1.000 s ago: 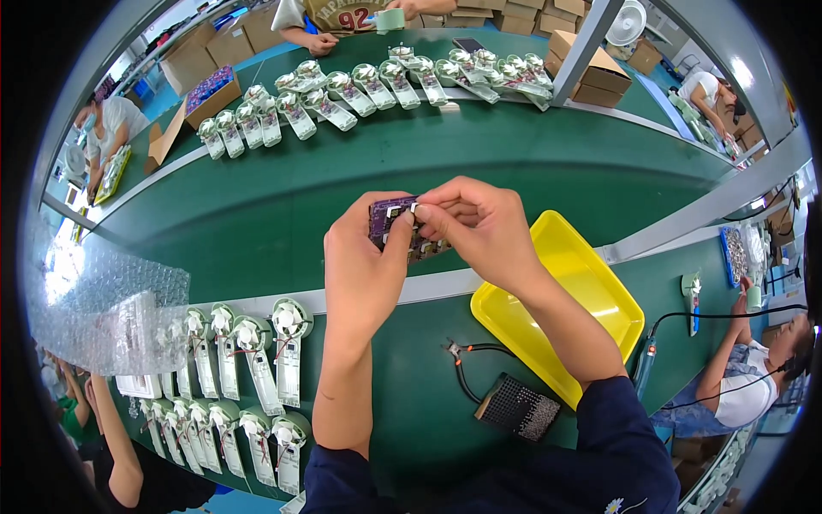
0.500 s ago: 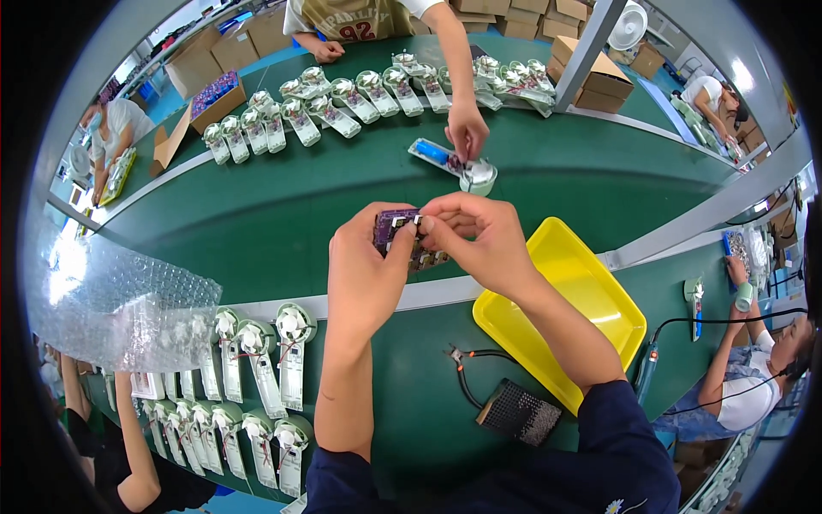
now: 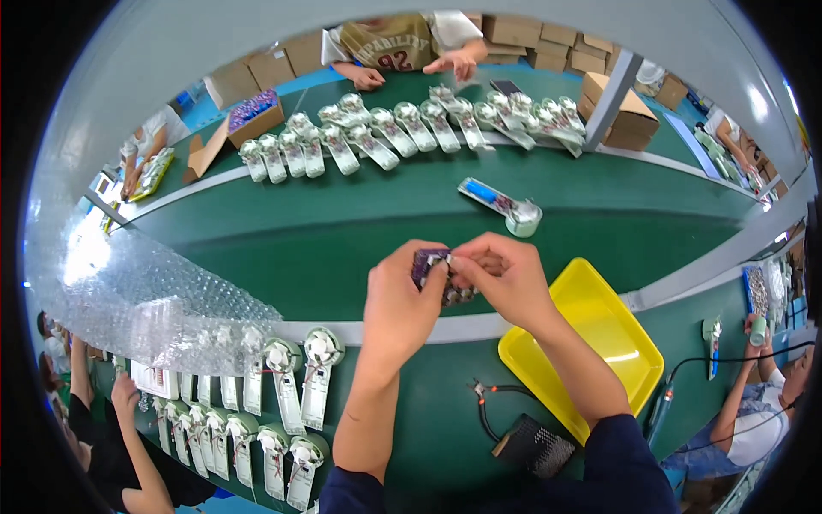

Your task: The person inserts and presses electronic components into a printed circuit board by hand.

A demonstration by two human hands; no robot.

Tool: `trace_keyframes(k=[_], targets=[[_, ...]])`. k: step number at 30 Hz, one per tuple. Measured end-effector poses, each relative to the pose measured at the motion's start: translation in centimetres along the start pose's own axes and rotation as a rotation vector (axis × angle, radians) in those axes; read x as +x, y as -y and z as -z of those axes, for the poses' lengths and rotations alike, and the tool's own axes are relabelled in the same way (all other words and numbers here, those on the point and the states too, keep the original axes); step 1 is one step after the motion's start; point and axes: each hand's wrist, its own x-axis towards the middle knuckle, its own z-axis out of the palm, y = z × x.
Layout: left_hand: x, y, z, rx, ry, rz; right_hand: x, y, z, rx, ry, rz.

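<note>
Both hands [image 3: 401, 295] [image 3: 512, 276] pinch a purple circuit board [image 3: 421, 265] (yellow tray [image 3: 610, 343] at their right).

Widest way for our fingers [image 3: 491, 247]: left and forward, over bare green surface [image 3: 342, 236].

Beyond our fingers and rightward, a pale green device [image 3: 522, 220] lies in the way, and a row of similar units [image 3: 377, 146] bars the far side. Close on their right we meet a yellow tray [image 3: 599, 330] under our forearm, with a slanting metal post [image 3: 693, 274] past it. Nearer than our fingers, we see a gap between the forearms, cutters [image 3: 484, 403] at its right; to the near left, bubble wrap [image 3: 193, 300] and standing devices [image 3: 318, 368] crowd us.
</note>
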Motion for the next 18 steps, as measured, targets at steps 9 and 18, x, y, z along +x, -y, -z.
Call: trace_keyframes(k=[9,18], targets=[[-0.2,0.7,-0.7,0.111,-0.039,-0.02,-0.3,-2.6,0.0,0.014,-0.015,0.027],[-0.7,0.2,-0.9,0.113,-0.037,0.007,-0.6,-2.0,0.3,0.004,-0.012,0.065]])
